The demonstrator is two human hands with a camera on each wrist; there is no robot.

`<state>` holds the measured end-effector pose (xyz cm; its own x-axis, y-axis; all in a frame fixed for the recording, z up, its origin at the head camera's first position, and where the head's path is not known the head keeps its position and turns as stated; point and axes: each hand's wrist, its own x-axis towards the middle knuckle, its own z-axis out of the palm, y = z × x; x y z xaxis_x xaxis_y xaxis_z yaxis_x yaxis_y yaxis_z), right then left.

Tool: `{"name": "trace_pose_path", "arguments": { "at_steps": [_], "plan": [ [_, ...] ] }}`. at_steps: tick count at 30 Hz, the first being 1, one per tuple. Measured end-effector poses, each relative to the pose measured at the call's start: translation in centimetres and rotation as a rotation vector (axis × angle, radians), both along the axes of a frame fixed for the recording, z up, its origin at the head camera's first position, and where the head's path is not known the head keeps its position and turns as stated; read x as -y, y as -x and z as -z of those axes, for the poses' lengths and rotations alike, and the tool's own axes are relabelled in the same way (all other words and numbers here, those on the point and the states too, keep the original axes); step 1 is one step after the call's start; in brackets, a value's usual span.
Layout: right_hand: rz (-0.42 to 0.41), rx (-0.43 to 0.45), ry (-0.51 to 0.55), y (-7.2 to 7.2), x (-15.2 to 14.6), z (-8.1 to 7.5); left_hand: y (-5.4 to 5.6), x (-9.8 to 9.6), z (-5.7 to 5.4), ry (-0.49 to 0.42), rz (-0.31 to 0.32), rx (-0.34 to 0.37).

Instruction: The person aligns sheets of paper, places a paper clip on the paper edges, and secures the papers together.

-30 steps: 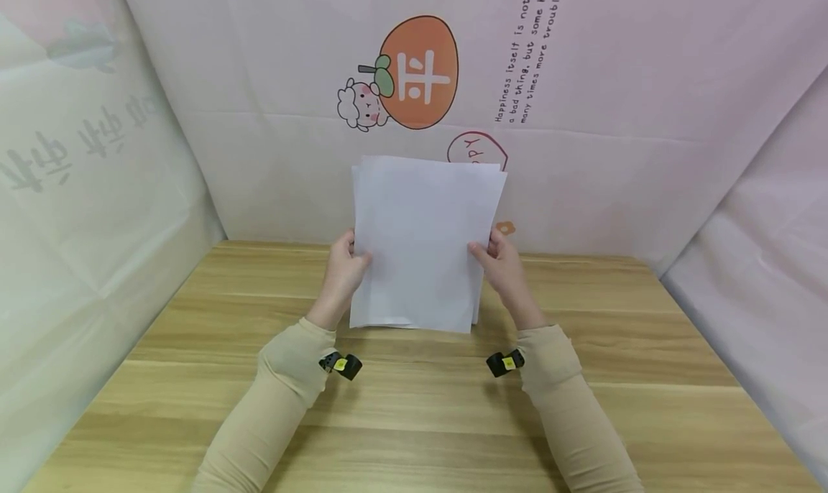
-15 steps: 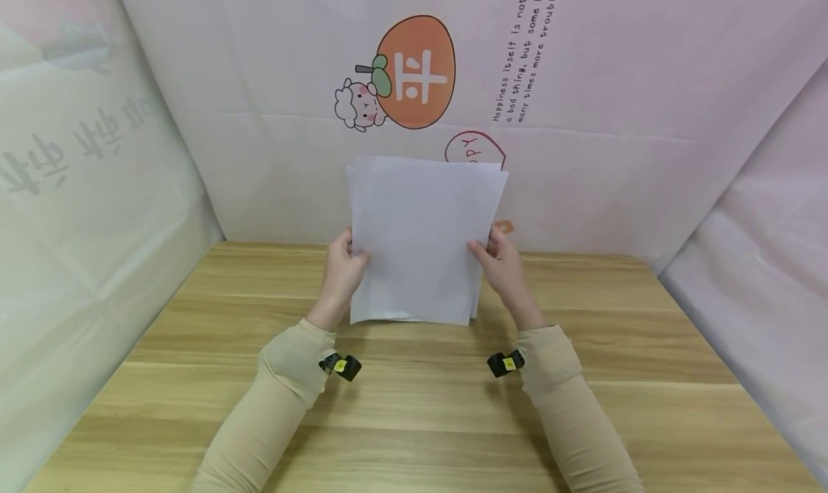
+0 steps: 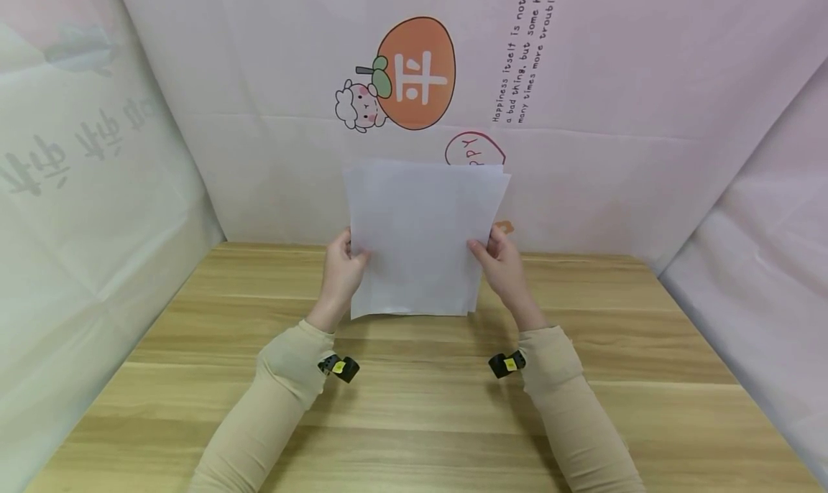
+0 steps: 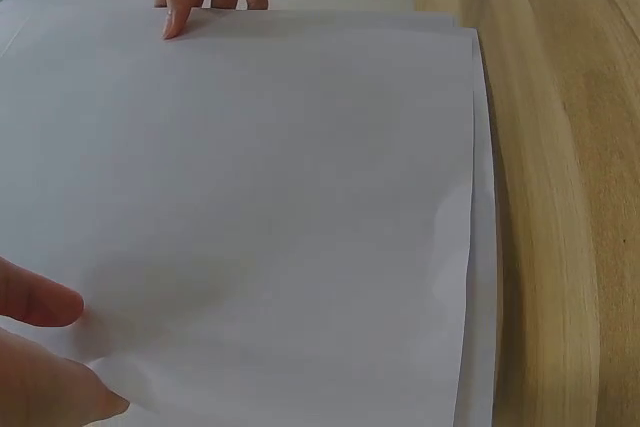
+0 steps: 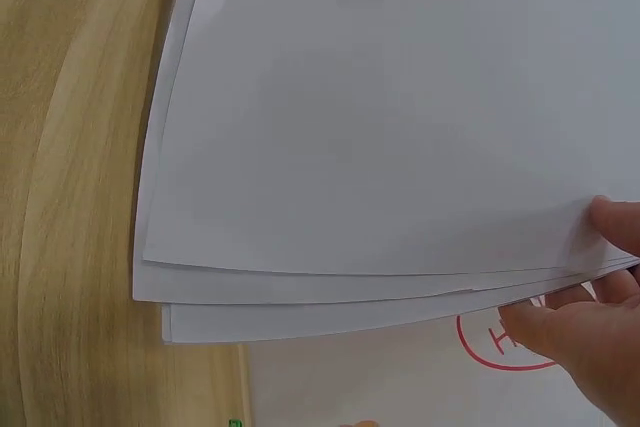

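A loose stack of white paper sheets [image 3: 417, 234] stands tilted up over the far part of the table, facing me. My left hand [image 3: 339, 270] grips its left edge, thumb on the front sheet and fingers behind. On the opposite edge my right hand [image 3: 504, 269] pinches the stack the same way. In the right wrist view the sheets [image 5: 370, 127] are fanned unevenly, several edges showing below the top one, with the right hand's thumb [image 5: 615, 222] on the front. The left wrist view shows the sheets' corners [image 4: 465, 57] slightly offset.
The wooden table [image 3: 414, 407] runs beneath both forearms. A printed cloth backdrop [image 3: 291, 177] rises behind the table's far edge, with more cloth at the left [image 3: 97, 213] and right [image 3: 763, 213]. Each sleeve bears a small black wrist camera [image 3: 507, 364].
The sheets' lower edge has swung up and away from me, and their top left corner has shifted slightly left. Both hands keep their grip in nearly the same place.
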<state>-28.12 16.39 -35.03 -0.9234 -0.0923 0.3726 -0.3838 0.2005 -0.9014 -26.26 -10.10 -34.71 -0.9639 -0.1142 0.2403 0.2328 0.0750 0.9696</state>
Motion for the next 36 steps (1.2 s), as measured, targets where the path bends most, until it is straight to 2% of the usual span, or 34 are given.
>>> {"name": "trace_pose_path", "arguments": {
  "at_steps": [9, 15, 36],
  "plan": [
    [-0.015, -0.03, -0.009, 0.05, -0.06, 0.16, 0.1, 0.13, 0.17, 0.02, -0.005, -0.047],
    [-0.03, -0.057, -0.02, -0.05, -0.01, 0.2, 0.12, 0.28, 0.33, 0.029, -0.001, -0.049],
    [-0.041, -0.061, -0.031, -0.24, 0.06, 0.24, -0.21, 0.47, 0.29, 0.042, -0.001, -0.041]
  ]
}}
